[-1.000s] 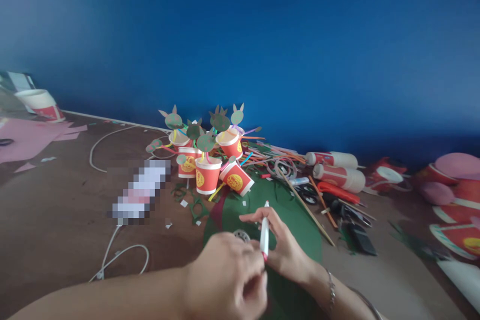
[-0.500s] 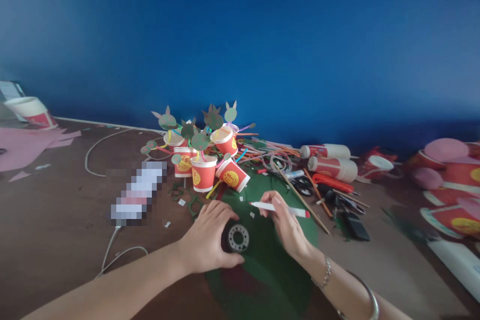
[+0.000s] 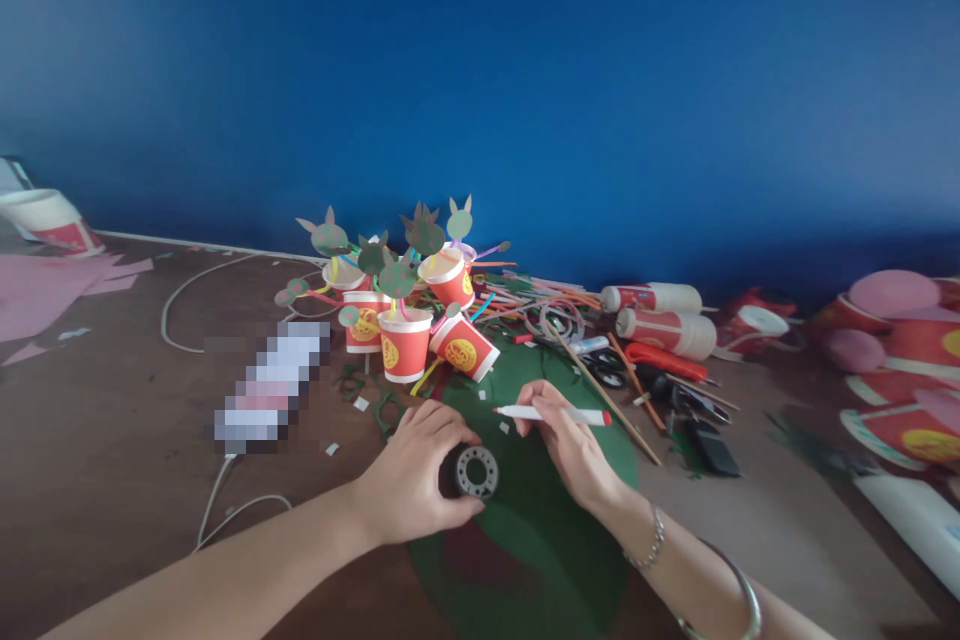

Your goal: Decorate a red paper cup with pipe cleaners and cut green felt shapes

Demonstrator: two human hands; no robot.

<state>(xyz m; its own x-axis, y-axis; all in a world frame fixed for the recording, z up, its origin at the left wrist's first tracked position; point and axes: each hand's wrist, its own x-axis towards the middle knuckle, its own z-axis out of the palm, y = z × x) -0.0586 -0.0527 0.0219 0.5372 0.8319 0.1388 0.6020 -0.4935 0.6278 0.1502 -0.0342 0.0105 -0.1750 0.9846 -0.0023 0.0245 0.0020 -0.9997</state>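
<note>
My left hand [image 3: 416, 468] curls around a short dark cylinder [image 3: 478, 472] whose grey, ring-shaped end faces up, with small holes around a wide central opening. Its thumb and fingers lie along the sides. The cylinder rests on a sheet of dark green paper [image 3: 540, 540]. Over the paper's right part, my right hand [image 3: 559, 435] pinches a white marker [image 3: 581, 415] with a red end. The marker's thin red tip points left, above the paper and apart from the cylinder.
Red-and-white paper cups [image 3: 406, 345] with green animal-head cutouts stand behind the hands. Stacked cups [image 3: 666, 332], an orange cutter [image 3: 664, 363] and a wooden stick [image 3: 607, 395] lie to the right. A blurred-out phone-like object [image 3: 274, 385] with a white cable is at left.
The marker and my right hand have shifted slightly left. The cylinder stays in my left hand at nearly the same place. The view has moved a little.
</note>
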